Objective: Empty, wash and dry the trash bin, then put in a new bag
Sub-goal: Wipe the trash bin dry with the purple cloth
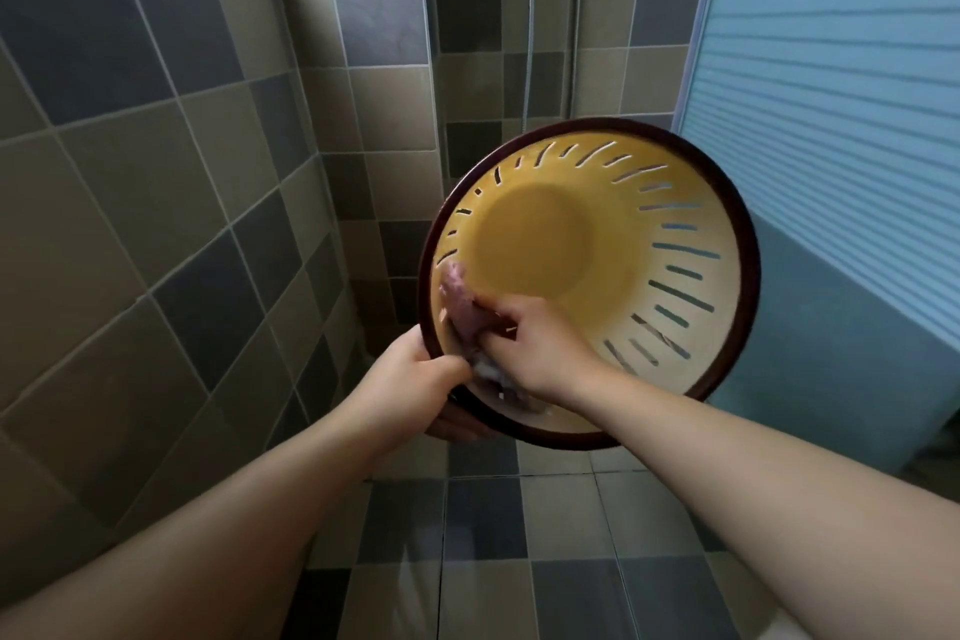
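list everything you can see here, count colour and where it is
round slotted plastic trash bin: one, yellow-cream inside with a dark brown rim, held tilted with its open mouth toward the camera, centre right
crumpled cloth: one, purplish, pressed on the bin's inner wall at lower left
tiled wall: brown, grey and dark square tiles, left and back
tiled floor: same mixed tiles, bottom
ribbed panel: one, light blue, right
left hand: one, grips the bin's lower left rim
right hand: one, inside the bin, holds the cloth
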